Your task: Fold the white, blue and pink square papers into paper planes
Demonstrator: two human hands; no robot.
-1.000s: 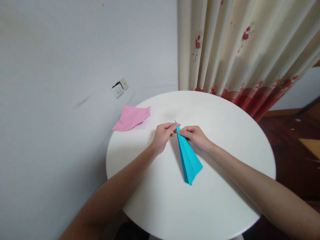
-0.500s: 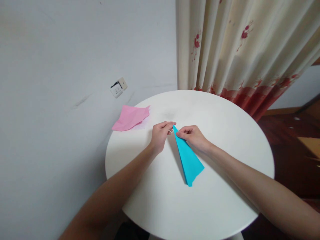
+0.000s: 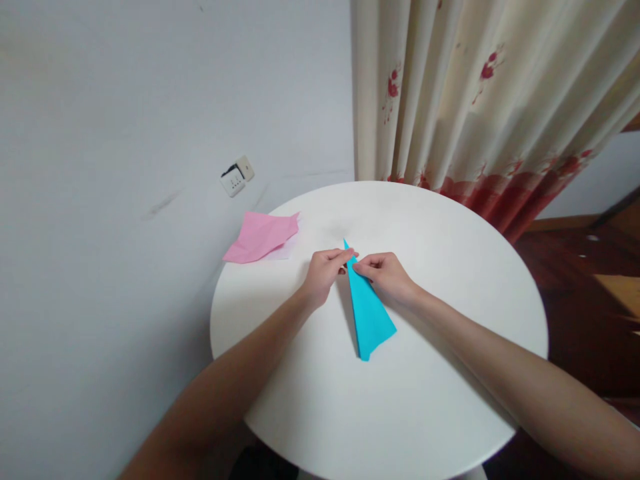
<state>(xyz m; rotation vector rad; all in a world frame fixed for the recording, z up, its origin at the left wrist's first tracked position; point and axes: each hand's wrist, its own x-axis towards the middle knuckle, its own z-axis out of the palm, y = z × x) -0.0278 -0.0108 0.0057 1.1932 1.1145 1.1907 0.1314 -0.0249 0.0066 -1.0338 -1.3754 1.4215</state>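
Note:
A bright blue sheet of paper (image 3: 371,310), folded into a long narrow triangle, is held between my two hands over the round white table (image 3: 440,413). Its sharp tip points away from me and its wide, uneven end faces me. My left hand (image 3: 324,272) pinches the paper just below the tip, thumb on top. Close beside it, my right hand (image 3: 387,273) is closed on the paper's right edge with thumb and forefinger. The other fingers of my right hand are curled in.
Pink paper (image 3: 263,237) lies at the table's left back edge, with a paler sheet partly beneath it. A white wall with a power socket (image 3: 233,181) rises on the left. A cream curtain (image 3: 425,100) with red flowers hangs behind the table.
My left hand has shifted a little right and toward me along the paper, so the tip now sticks out beyond its fingers. The paper's wide end has swung slightly left.

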